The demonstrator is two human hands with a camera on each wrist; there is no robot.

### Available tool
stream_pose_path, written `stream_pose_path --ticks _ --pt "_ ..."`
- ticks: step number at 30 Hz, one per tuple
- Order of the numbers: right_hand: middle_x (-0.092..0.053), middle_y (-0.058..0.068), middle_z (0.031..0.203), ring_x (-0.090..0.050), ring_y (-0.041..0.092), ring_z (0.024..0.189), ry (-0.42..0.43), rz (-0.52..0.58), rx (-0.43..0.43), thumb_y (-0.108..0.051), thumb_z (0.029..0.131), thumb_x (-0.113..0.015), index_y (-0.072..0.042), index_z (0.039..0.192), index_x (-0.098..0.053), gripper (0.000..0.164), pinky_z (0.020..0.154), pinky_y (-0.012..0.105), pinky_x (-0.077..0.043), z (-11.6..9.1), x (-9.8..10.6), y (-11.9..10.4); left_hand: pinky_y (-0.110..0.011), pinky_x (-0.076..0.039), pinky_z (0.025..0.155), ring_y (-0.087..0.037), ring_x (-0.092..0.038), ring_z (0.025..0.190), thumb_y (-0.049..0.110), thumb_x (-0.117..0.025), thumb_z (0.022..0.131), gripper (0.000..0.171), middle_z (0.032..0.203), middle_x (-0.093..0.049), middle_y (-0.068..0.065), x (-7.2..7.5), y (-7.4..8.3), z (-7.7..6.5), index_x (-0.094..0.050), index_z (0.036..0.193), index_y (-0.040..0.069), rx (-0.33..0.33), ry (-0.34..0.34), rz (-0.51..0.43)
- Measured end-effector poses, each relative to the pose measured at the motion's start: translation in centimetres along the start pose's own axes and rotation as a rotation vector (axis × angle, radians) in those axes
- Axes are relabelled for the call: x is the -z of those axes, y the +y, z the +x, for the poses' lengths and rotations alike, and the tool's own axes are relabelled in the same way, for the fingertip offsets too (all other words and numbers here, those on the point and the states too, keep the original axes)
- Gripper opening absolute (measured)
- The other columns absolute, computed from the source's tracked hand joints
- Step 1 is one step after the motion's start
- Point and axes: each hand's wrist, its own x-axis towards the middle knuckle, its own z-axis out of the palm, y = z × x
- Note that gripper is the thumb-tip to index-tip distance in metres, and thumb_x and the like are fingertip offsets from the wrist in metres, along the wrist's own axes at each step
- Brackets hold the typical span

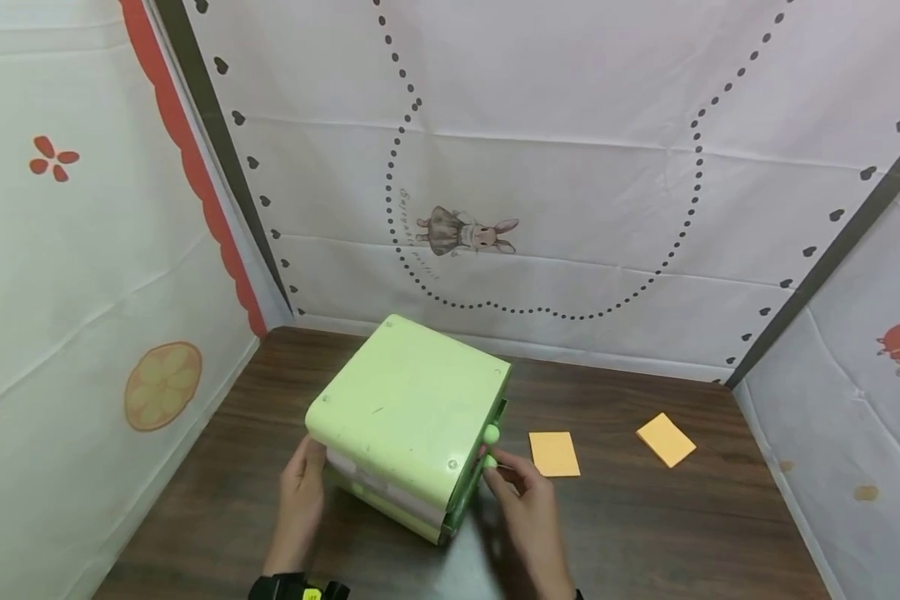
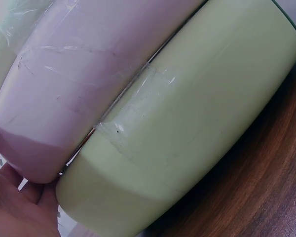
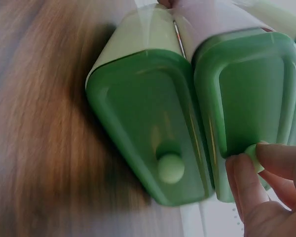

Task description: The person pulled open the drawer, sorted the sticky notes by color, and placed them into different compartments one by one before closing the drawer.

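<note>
I see the box (image 1: 412, 400) on the counter (image 1: 660, 525) between both hands. My right hand (image 1: 527, 508), beside its right end, pinches the knob (image 3: 254, 157) of a drawer (image 3: 254, 98); my left hand (image 1: 302, 492) grips the opposite end, fingers round its corner.

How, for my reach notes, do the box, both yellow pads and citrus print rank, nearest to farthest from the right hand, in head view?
1. Box: immediately left
2. Left pad: ahead-right
3. Right pad: farther right
4. Citrus print: far left
</note>
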Motion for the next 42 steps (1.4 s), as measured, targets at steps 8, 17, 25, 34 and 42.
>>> stream_pose_path --ticks 8,17,25,34,42 --pt "-0.069 0.012 0.123 -0.072 0.024 0.108 -0.006 -0.014 -0.048 -0.009 0.099 -0.078 -0.004 0.128 -0.074 0.029 0.089 0.029 -0.059 0.3 -0.9 -0.3 -0.059 -0.018 0.126 -0.034 -0.024 0.158 0.049 -0.038 0.115 0.065 0.169 -0.034 -0.015 -0.3 -0.1 0.1 -0.040 0.164 0.005 0.018 -0.001 -0.011" --pt "-0.067 0.014 0.132 -0.067 0.034 0.117 -0.163 -0.045 -0.079 -0.011 0.099 -0.078 -0.010 0.143 -0.063 0.046 0.094 0.033 -0.058 0.6 -0.2 1.7 -0.058 -0.017 0.127 -0.034 -0.022 0.158 0.050 -0.038 0.115 0.066 0.170 -0.032 -0.014 -0.1 -0.1 0.1 -0.037 0.165 0.005 0.035 0.005 -0.012" --pt "-0.061 0.017 0.137 -0.061 0.036 0.125 -0.186 -0.086 -0.088 -0.012 0.100 -0.078 -0.012 0.153 -0.051 0.060 0.103 0.045 -0.054 0.4 -0.8 3.8 -0.055 -0.017 0.127 -0.031 -0.024 0.158 0.051 -0.039 0.114 0.066 0.169 -0.035 -0.012 0.0 0.0 0.1 -0.041 0.164 0.007 0.032 0.018 -0.015" --pt "-0.057 0.022 0.137 -0.065 0.037 0.121 -0.227 -0.035 -0.075 -0.006 0.102 -0.074 -0.012 0.159 -0.042 0.066 0.095 0.038 -0.058 0.3 -1.1 4.3 -0.056 -0.015 0.127 -0.030 -0.019 0.159 0.058 -0.038 0.112 0.073 0.172 -0.028 -0.010 0.0 0.2 0.3 -0.034 0.167 0.009 0.072 -0.005 -0.021" --pt "-0.059 0.016 0.128 -0.066 0.030 0.114 -0.196 -0.100 -0.098 -0.009 0.103 -0.073 -0.014 0.156 -0.046 0.060 0.092 0.039 -0.058 0.7 -1.3 4.8 -0.054 -0.013 0.128 -0.027 -0.017 0.160 0.060 -0.037 0.111 0.075 0.173 -0.025 -0.006 0.0 0.2 0.2 -0.031 0.168 0.012 0.104 -0.011 -0.034"
